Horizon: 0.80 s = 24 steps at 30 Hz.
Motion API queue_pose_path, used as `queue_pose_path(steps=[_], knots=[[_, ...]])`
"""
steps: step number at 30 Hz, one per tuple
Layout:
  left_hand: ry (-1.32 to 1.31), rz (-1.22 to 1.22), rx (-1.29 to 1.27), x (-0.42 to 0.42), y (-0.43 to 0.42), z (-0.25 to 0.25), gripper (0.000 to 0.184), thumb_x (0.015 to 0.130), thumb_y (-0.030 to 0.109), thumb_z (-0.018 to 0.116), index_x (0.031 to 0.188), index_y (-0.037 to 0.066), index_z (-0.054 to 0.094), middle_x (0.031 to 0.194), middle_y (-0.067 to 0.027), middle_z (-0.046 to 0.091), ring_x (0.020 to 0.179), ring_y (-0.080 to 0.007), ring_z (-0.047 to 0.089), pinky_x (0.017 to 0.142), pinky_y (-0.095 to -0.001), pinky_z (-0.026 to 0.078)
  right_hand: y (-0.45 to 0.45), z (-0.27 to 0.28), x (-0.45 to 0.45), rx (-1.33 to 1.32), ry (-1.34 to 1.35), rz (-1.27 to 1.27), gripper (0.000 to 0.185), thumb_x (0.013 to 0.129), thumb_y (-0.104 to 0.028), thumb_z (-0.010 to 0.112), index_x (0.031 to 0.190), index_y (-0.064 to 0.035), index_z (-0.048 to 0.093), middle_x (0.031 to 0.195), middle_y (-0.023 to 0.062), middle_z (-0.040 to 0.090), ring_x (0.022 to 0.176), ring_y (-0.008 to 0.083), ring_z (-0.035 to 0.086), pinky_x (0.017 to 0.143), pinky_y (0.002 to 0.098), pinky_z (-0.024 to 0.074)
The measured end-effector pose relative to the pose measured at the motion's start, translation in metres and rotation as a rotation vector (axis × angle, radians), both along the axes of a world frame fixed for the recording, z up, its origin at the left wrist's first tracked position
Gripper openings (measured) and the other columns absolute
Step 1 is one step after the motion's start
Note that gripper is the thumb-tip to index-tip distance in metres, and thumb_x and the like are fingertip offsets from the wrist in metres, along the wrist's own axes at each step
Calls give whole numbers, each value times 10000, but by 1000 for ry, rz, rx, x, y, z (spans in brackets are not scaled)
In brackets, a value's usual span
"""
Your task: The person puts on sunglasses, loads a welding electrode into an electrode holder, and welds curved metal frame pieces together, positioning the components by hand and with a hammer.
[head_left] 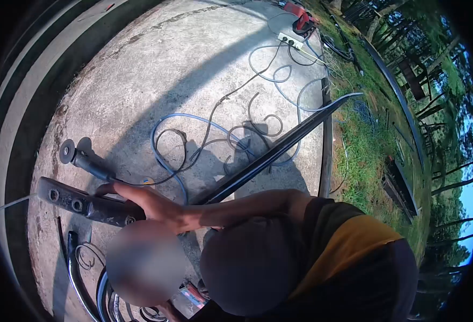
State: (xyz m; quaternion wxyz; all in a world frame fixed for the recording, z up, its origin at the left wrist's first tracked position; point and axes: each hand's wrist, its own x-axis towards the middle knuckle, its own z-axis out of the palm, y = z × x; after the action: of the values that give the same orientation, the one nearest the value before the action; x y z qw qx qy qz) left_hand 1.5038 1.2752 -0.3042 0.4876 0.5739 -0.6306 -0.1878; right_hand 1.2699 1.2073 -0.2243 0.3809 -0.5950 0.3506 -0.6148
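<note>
From the right, my right hand (153,206) reaches across to a thick dark metal bar (88,206) with round holes, its fingers curled over the upper edge. A round blurred patch covers the bar's right end and whatever lies there. At the bottom edge, a small part of my left hand (169,311) shows below that patch; its fingers are hidden. A red and blue item (193,296) lies close to it. Above the bar, an angle grinder (88,163) with a round disc rests on the concrete. A large dark rounded shape hides the ground beneath my right forearm.
A long dark metal profile (271,155) runs diagonally over the concrete (156,59). Blue hose (166,115) and black cables coil around it. A white power strip (290,41) and red tool (304,22) are at the top. Bent tubes (75,273) lie lower left; grass (362,145) borders the right.
</note>
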Motion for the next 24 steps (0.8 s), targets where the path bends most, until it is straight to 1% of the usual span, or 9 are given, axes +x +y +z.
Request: queue_pose_path(steps=[2, 6, 8, 12, 14, 16, 17, 22, 24], knots=[[14, -163, -3, -13, -10, 44, 410, 1055, 348, 334, 925, -3, 502, 898, -129, 531, 858, -242, 507, 830, -396, 387, 2, 23, 0, 366, -349, 329, 750, 826, -54, 635, 1484, -40, 275, 972, 66, 584, 814, 115, 597, 717, 274, 497], [88, -371, 115, 2, -24, 76, 411, 1049, 351, 380, 1048, -25, 546, 972, -120, 589, 927, -209, 553, 898, -385, 432, -4, 51, 18, 180, -660, 402, 794, 902, -88, 623, 1537, -93, 146, 867, 35, 535, 687, 67, 531, 606, 245, 454], [307, -344, 407, 3, -35, 84, 406, 1047, 346, 377, 1115, -22, 536, 1036, -120, 594, 964, -200, 555, 917, -380, 428, -9, 49, 35, -12, -764, 254, 797, 940, -153, 609, 1549, -147, 96, 787, 46, 526, 608, 107, 538, 554, 282, 473], [326, -637, 534, -24, -54, 93, 302, 1037, 314, 402, 1036, 19, 467, 954, -77, 546, 918, -151, 498, 893, -357, 399, -4, 23, 34, 106, -771, 165, 813, 935, -177, 621, 1552, -161, 92, 798, 28, 511, 612, 84, 532, 538, 257, 459], [365, -650, 628, -47, -55, 92, 254, 1034, 291, 412, 1016, 43, 460, 922, -33, 498, 883, -117, 452, 860, -300, 379, 1, 13, 20, 238, -704, 133, 793, 925, -186, 622, 1540, -104, 128, 910, 86, 564, 760, 162, 593, 681, 316, 501], [484, -606, 673, -63, -54, 74, 245, 1032, 276, 419, 1059, 37, 469, 981, -57, 533, 943, -129, 492, 888, -316, 391, -3, -7, 9, -31, -150, -275, 774, 925, -132, 605, 1539, -51, 141, 1350, 172, 488, 1215, 259, 512, 1030, 390, 391], [653, -523, 697, -69, -53, 57, 300, 1041, 280, 391, 1176, 26, 480, 1098, -90, 552, 1053, -158, 527, 930, -346, 415, 1, -11, 6, 131, -261, -139, 765, 915, -143, 610, 1525, -11, 168, 1530, 202, 313, 1412, 292, 304, 1143, 386, 225], [721, -429, 802, -96, -51, 32, 460, 1062, 355, 318, 1342, 5, 420, 1243, -116, 520, 1145, -204, 528, 952, -362, 449, 5, -33, 19, 138, -104, -297, 791, 904, -208, 623, 1491, 37, 154, 1292, 326, 481, 1194, 414, 512, 1031, 403, 369], [630, -389, 706, -94, -58, 11, 490, 1063, 383, 309, 1351, -2, 404, 1260, -115, 514, 1132, -217, 543, 959, -358, 451, 6, -25, 19, -167, 11, -448, 829, 899, -194, 623, 1519, 15, 113, 1291, 353, 485, 1171, 441, 535, 1004, 434, 397]])
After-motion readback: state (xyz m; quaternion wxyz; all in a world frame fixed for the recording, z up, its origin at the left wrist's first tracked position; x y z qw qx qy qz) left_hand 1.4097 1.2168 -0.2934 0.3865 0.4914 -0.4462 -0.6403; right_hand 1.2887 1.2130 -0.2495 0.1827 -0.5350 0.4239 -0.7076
